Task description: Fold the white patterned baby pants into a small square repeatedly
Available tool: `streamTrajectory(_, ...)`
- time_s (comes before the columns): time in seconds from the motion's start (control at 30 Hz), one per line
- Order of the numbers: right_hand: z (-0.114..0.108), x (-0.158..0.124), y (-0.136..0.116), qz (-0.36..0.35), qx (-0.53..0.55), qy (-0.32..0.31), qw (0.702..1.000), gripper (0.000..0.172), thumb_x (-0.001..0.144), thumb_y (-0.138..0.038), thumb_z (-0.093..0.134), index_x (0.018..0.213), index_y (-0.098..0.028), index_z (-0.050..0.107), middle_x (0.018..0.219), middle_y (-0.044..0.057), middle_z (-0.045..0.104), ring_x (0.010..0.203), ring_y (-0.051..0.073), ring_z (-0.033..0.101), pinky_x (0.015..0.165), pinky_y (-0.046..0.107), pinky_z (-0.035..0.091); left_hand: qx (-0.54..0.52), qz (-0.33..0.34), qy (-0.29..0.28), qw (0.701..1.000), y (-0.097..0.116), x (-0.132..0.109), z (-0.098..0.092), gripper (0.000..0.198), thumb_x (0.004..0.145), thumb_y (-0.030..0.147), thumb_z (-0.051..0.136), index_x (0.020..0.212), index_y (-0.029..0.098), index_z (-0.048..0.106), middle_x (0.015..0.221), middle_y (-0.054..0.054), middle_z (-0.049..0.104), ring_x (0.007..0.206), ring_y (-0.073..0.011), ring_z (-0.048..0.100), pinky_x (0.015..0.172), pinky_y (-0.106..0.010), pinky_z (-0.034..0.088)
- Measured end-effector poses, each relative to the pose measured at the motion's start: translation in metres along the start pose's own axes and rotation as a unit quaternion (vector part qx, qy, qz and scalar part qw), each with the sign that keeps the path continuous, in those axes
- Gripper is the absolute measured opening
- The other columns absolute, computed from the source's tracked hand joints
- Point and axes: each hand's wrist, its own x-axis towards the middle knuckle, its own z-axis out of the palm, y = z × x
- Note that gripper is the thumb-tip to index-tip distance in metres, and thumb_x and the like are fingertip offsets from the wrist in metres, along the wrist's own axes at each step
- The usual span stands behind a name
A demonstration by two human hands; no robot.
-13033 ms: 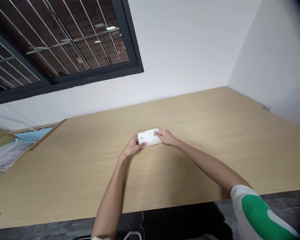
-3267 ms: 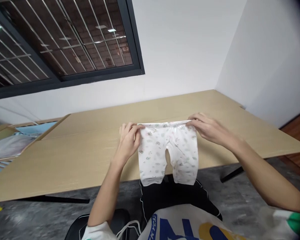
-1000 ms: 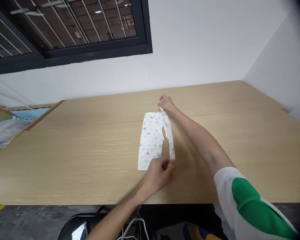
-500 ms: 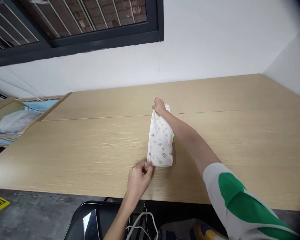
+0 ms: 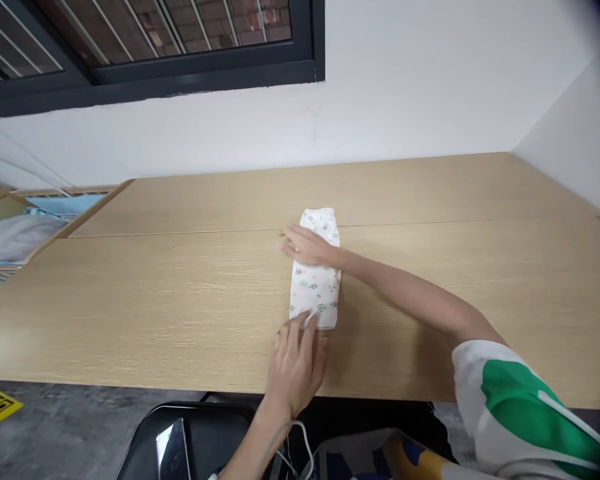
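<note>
A white printed cloth (image 5: pixel 314 293), folded into a narrow strip, lies lengthwise on the wooden table (image 5: pixel 205 300). Small green and pink motifs show on it. My right hand (image 5: pixel 307 247) is over its far half, slightly blurred, with the fingers stretched toward the left edge. At the near end, my left hand (image 5: pixel 295 363) has its fingers spread, the fingertips resting on the cloth's near edge. Neither hand grips the cloth. The part under my right hand is hidden.
A black chair (image 5: pixel 205 427) with a dark phone (image 5: pixel 173 453) on it stands at the table's front edge. A pale cable (image 5: pixel 305 437) hangs by my left forearm. A wooden crate (image 5: pixel 75 227) with bedding is at the far left. A white wall (image 5: pixel 405 87) and window frame (image 5: pixel 205 77) lie behind.
My right hand has let go of the cloth's far corner and moved nearer. My left hand has released its pinch at the near left corner and opened over the near edge. The cloth lies flatter.
</note>
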Motion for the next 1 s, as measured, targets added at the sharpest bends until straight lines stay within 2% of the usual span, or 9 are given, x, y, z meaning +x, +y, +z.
streamTrajectory(0.07, 0.008, -0.03, -0.025, -0.092, 0.054, -0.061, 0.992, 0.052, 0.112, -0.05, 0.037, 0.15, -0.017, 0.049, 0.158, 0.017, 0.051, 0.146, 0.028, 0.048, 0.119, 0.052, 0.04, -0.001, 0.014, -0.021, 1.0, 0.005, -0.004, 0.007, 0.048, 0.104, 0.027, 0.053, 0.15, 0.014, 0.05, 0.148, -0.019, 0.059, 0.133, -0.0322, 0.058, 0.102, -0.044, 0.052)
streamTrajectory(0.13, 0.018, -0.059, -0.047, -0.176, 0.107, -0.105, 0.973, 0.056, 0.113, -0.049, 0.037, 0.158, -0.017, 0.042, 0.168, 0.015, 0.04, 0.156, 0.025, 0.036, 0.126, 0.049, 0.032, 0.012, 0.011, -0.039, 0.999, 0.007, -0.01, 0.015, 0.048, 0.104, 0.029, 0.053, 0.149, 0.013, 0.051, 0.147, -0.02, 0.059, 0.136, -0.0355, 0.056, 0.103, -0.049, 0.053)
streamTrajectory(0.23, 0.032, -0.093, -0.066, -0.259, 0.151, -0.14, 0.944, 0.059, 0.111, -0.044, 0.043, 0.161, -0.013, 0.041, 0.17, 0.017, 0.035, 0.161, 0.024, 0.024, 0.13, 0.045, 0.026, 0.019, 0.005, -0.059, 0.998, 0.009, -0.02, 0.023, 0.034, 0.104, 0.033, 0.052, 0.13, 0.015, 0.066, 0.12, -0.018, 0.073, 0.113, -0.0356, 0.068, 0.092, -0.051, 0.057)
streamTrajectory(0.3, 0.04, -0.107, -0.068, -0.278, 0.15, -0.153, 0.936, 0.059, 0.11, -0.041, 0.049, 0.161, -0.011, 0.043, 0.169, 0.018, 0.036, 0.162, 0.025, 0.022, 0.132, 0.045, 0.024, 0.016, 0.001, -0.071, 0.997, 0.009, -0.024, 0.024, 0.029, 0.104, 0.036, 0.052, 0.114, 0.016, 0.071, 0.104, -0.015, 0.075, 0.098, -0.0342, 0.071, 0.085, -0.05, 0.059)
streamTrajectory(0.37, 0.045, -0.113, -0.065, -0.279, 0.137, -0.159, 0.937, 0.06, 0.109, -0.039, 0.052, 0.161, -0.01, 0.044, 0.167, 0.019, 0.037, 0.161, 0.026, 0.023, 0.132, 0.045, 0.023, 0.014, -0.004, -0.077, 0.997, 0.009, -0.026, 0.024, 0.03, 0.104, 0.038, 0.052, 0.11, 0.017, 0.072, 0.102, -0.016, 0.075, 0.096, -0.0344, 0.071, 0.084, -0.051, 0.059)
streamTrajectory(0.57, 0.045, -0.109, -0.046, -0.257, 0.079, -0.159, 0.95, 0.057, 0.111, -0.036, 0.047, 0.162, -0.011, 0.04, 0.168, 0.017, 0.036, 0.161, 0.026, 0.024, 0.132, 0.048, 0.024, 0.01, -0.012, -0.076, 0.997, 0.011, -0.025, 0.024, 0.035, 0.104, 0.036, 0.053, 0.13, 0.018, 0.067, 0.127, -0.018, 0.07, 0.124, -0.0361, 0.063, 0.108, -0.057, 0.052)
streamTrajectory(0.73, 0.042, -0.099, -0.023, -0.243, 0.015, -0.151, 0.958, 0.06, 0.108, -0.038, 0.053, 0.162, -0.014, 0.041, 0.169, 0.015, 0.034, 0.161, 0.027, 0.024, 0.132, 0.049, 0.021, 0.011, -0.017, -0.073, 0.997, 0.011, -0.026, 0.025, 0.052, 0.103, 0.038, 0.055, 0.151, 0.018, 0.053, 0.156, -0.021, 0.052, 0.152, -0.0402, 0.04, 0.113, -0.056, 0.049)
streamTrajectory(0.83, 0.038, -0.088, -0.004, -0.228, -0.021, -0.132, 0.965, 0.059, 0.109, -0.041, 0.052, 0.161, -0.016, 0.042, 0.168, 0.014, 0.037, 0.16, 0.029, 0.027, 0.13, 0.052, 0.025, 0.002, -0.012, -0.079, 0.997, 0.01, -0.027, 0.025, 0.058, 0.103, 0.036, 0.055, 0.158, 0.019, 0.045, 0.166, -0.02, 0.04, 0.157, -0.0389, 0.032, 0.116, -0.056, 0.047)
streamTrajectory(1.0, 0.029, -0.063, 0.035, -0.177, -0.077, -0.126, 0.973, 0.058, 0.111, -0.044, 0.044, 0.163, -0.019, 0.039, 0.171, 0.013, 0.033, 0.16, 0.028, 0.028, 0.129, 0.053, 0.025, -0.009, -0.014, -0.085, 0.996, 0.009, -0.028, 0.023, 0.062, 0.102, 0.035, 0.058, 0.161, 0.021, 0.041, 0.169, -0.019, 0.035, 0.158, -0.0389, 0.032, 0.116, -0.057, 0.048)
